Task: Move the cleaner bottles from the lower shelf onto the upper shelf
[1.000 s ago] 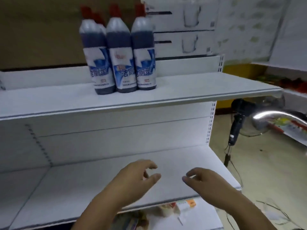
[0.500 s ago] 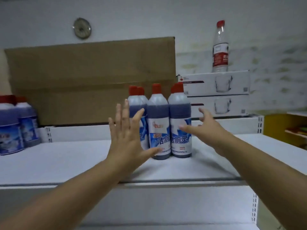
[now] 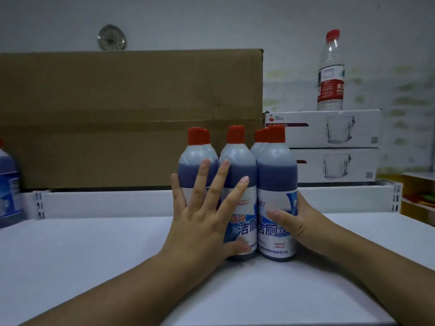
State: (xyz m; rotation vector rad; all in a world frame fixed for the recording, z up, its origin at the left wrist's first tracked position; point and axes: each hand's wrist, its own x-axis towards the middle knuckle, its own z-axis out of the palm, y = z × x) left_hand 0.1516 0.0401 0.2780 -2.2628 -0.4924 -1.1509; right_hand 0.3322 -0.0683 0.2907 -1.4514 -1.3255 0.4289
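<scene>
Several cleaner bottles (image 3: 276, 175) with red caps, dark blue liquid and blue-white labels stand upright in a tight cluster on the white upper shelf (image 3: 94, 255). My left hand (image 3: 202, 222) lies flat against the left and middle bottles (image 3: 237, 161), its fingers spread and straight and its thumb low at the front. My right hand (image 3: 299, 222) wraps around the right front bottle from its right side, thumb across the label. The bottles' bases rest on the shelf. The lower shelf is out of view.
A large cardboard box (image 3: 129, 114) stands behind the shelf's back rail. Two stacked white boxes (image 3: 329, 130) at the back right carry a clear water bottle (image 3: 330, 74). A bigger blue bottle (image 3: 8, 189) stands at the far left edge.
My view rose from the lower shelf to the upper one. Both hands lifted, reached forward and closed in on the bottle cluster, which they now touch from both sides.
</scene>
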